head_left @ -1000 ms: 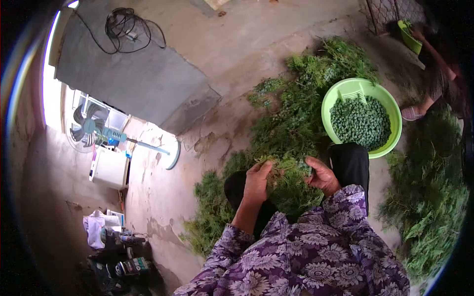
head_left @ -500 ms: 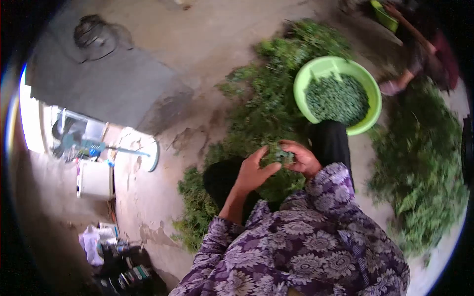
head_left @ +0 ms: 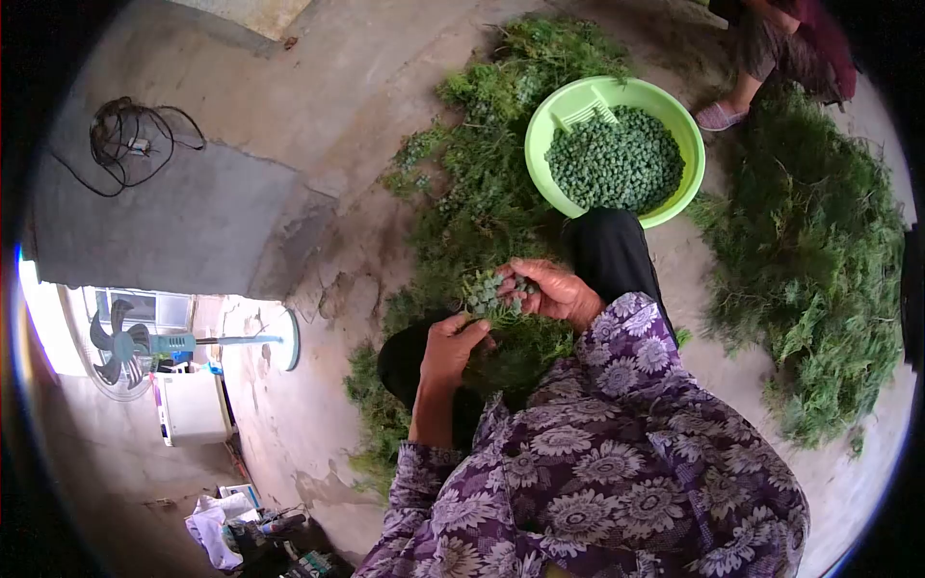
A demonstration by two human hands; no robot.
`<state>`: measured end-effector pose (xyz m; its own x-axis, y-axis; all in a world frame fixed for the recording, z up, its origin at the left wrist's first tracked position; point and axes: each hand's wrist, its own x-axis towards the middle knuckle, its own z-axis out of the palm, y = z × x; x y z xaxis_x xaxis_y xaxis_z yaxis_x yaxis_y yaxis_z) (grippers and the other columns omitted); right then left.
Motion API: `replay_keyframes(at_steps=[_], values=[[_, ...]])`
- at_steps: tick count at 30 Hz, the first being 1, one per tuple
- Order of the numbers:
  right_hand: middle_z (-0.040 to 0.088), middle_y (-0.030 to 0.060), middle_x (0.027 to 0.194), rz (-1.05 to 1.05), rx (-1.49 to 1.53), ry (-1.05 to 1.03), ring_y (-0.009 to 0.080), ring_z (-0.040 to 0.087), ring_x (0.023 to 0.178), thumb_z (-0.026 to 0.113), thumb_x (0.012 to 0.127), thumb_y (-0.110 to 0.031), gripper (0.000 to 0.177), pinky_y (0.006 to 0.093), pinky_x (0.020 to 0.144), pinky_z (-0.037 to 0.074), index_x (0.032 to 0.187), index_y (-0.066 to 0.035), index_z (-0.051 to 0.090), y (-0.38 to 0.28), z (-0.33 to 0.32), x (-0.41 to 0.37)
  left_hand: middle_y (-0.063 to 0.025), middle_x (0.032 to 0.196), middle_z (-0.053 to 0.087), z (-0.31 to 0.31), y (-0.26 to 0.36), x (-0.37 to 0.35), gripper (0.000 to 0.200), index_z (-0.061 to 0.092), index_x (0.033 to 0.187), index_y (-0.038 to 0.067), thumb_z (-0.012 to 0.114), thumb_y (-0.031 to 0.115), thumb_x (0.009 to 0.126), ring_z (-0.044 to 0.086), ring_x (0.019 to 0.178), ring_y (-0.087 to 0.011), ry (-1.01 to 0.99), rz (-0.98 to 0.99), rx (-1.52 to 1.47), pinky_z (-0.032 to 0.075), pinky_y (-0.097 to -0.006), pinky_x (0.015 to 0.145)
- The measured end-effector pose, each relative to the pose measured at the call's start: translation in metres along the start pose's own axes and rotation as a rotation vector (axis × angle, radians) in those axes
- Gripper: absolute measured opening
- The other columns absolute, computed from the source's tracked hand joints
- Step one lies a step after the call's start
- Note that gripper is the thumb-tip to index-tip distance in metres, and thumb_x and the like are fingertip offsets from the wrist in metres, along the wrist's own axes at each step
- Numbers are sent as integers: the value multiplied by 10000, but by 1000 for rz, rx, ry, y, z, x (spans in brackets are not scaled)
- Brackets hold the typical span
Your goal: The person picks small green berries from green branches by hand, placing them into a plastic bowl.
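A leafy green sprig (head_left: 489, 310) with clusters of small pale green berries is held between my two hands, above my lap. My left hand (head_left: 451, 353) is closed, thumb and fingers pinching the sprig's lower left end. Curled around its berry clusters from the upper right is my right hand (head_left: 556, 289); the fingertips are partly hidden by leaves. Past my right knee stands a light green plastic basin (head_left: 696, 144), holding many loose berries (head_left: 617, 159) of the same sort. More cut greenery (head_left: 482, 212) lies on the floor around my legs.
A second heap of branches (head_left: 805, 250) lies to the right. Another person's foot (head_left: 721, 117) rests beside the basin. On the left are a standing fan (head_left: 120, 337), a white box (head_left: 193, 407) and a coiled black cable (head_left: 125, 144).
The view has shifted, so the basin and floor sit differently. My right hand has moved over the sprig's berries, while my left hand has dropped lower, beneath it.
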<state>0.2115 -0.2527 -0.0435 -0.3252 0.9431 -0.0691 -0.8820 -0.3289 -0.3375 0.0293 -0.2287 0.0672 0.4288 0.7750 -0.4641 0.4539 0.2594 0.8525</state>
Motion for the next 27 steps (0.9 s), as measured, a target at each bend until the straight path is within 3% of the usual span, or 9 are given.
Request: replay_keyframes(at_steps=[3, 5, 12, 15, 17, 21, 27], values=[[574, 63, 858, -36, 68, -21, 105, 543, 674, 543, 831, -314, 337, 163, 470, 396, 983, -13, 534, -1, 8, -2, -43, 666, 592, -5, 0, -1, 160, 602, 806, -27, 592, 130, 781, 507, 575, -77, 35, 82, 10, 394, -227, 536], [571, 58, 844, -15, -117, 106, 115, 547, 710, 539, 830, -334, 366, 163, 481, 397, 993, -6, 534, -1, 8, -1, -45, 673, 596, -5, 8, -4, 153, 602, 801, -30, 592, 121, 780, 515, 574, -80, 65, 53, 13, 402, -227, 535], [566, 45, 872, 7, -214, 142, 148, 573, 767, 546, 824, -338, 363, 209, 561, 446, 1034, -41, 533, 2, 16, -7, -40, 679, 598, -6, 16, -4, 145, 599, 801, -33, 580, 111, 792, 525, 539, -79, 94, 119, -162, 413, -219, 490], [552, 36, 906, 22, -151, 64, 158, 581, 780, 566, 817, -304, 358, 226, 594, 458, 1076, -62, 520, 4, 17, -6, -39, 670, 597, -1, 24, -8, 148, 600, 812, -25, 575, 120, 798, 519, 539, -76, 154, 90, -92, 406, -211, 486], [537, 37, 838, 1, -47, 2, 165, 587, 781, 563, 823, -262, 436, 203, 543, 436, 1161, -16, 438, 6, 17, -3, -39, 671, 597, -2, 19, -5, 146, 601, 812, -23, 576, 120, 797, 516, 538, -75, 138, 81, -88, 403, -210, 482], [548, 32, 805, 10, -85, 3, 157, 599, 727, 563, 825, -177, 381, 197, 518, 443, 1157, -27, 449, 4, 21, -3, -40, 668, 582, -5, 12, -1, 135, 592, 810, 2, 617, 127, 768, 537, 555, -114, 82, 25, -104, 404, -244, 486], [578, 36, 769, -16, -122, -26, 129, 598, 666, 577, 808, -109, 324, 191, 503, 443, 1113, -39, 495, 9, 7, 4, -47, 643, 589, 0, 16, -1, 142, 602, 802, -29, 592, 112, 783, 510, 519, -75, 118, 40, -122, 393, -208, 456]])
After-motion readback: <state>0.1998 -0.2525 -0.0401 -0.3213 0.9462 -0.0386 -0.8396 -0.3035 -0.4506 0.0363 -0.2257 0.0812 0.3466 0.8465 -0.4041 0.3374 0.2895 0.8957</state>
